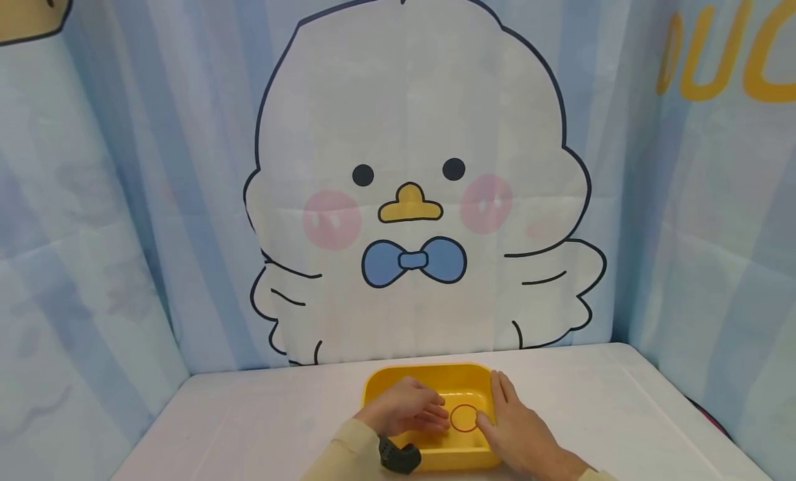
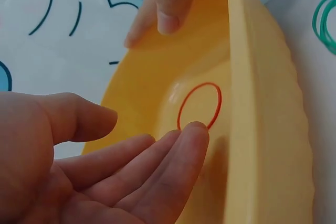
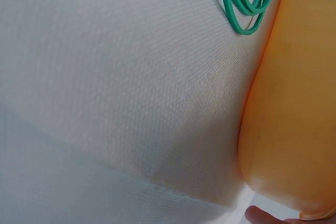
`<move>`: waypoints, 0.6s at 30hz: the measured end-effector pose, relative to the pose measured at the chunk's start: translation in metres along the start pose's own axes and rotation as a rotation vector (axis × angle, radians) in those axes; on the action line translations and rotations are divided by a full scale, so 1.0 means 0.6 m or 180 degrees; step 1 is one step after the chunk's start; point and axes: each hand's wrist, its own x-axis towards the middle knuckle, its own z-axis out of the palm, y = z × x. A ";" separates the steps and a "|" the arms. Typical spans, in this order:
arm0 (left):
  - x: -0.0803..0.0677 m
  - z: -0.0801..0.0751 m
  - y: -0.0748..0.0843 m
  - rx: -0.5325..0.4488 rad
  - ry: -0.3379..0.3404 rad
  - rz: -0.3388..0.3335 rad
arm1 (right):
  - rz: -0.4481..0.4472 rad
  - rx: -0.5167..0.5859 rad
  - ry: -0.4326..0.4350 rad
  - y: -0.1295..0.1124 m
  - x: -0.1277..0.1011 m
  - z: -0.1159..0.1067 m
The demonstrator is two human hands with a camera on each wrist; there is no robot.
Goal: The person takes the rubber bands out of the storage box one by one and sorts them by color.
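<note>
A yellow plastic tray (image 1: 460, 459) stands on the white table. On its bottom lies a thin red rubber band (image 1: 463, 405), forming a ring. My left hand (image 1: 413, 408) hovers over the tray's left half, fingers loosely extended and holding nothing; in the left wrist view its fingertips overlap the near edge of the red band (image 2: 220, 98), and contact cannot be told. My right hand (image 1: 522, 432) holds the tray's right rim, thumb over the inside and fingers along the outside. Only a fingertip of it (image 3: 257, 215) shows in the right wrist view.
Several green rubber bands (image 3: 254, 11) lie on the table beside the tray's outer wall. A dark wristband (image 1: 400, 457) is on my left wrist. Behind the table hangs a curtain (image 1: 410, 315) with a cartoon duck; more curtains flank both sides.
</note>
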 end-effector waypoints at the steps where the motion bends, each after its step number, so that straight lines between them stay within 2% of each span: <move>1: 0.003 0.001 0.000 0.0019 0.0036 -0.0021 | -0.0005 0.0009 0.0001 0.000 0.000 0.000; 5: 0.009 0.007 0.003 0.0121 0.0149 -0.0086 | -0.0013 0.0034 -0.0008 0.002 0.000 -0.001; 10: 0.013 0.015 0.005 0.0256 0.0175 -0.0091 | -0.0025 0.0039 0.0004 0.003 0.000 -0.001; 18: 0.017 0.034 -0.002 0.0363 0.0291 -0.0233 | 0.0013 0.0057 -0.0024 0.004 0.002 0.000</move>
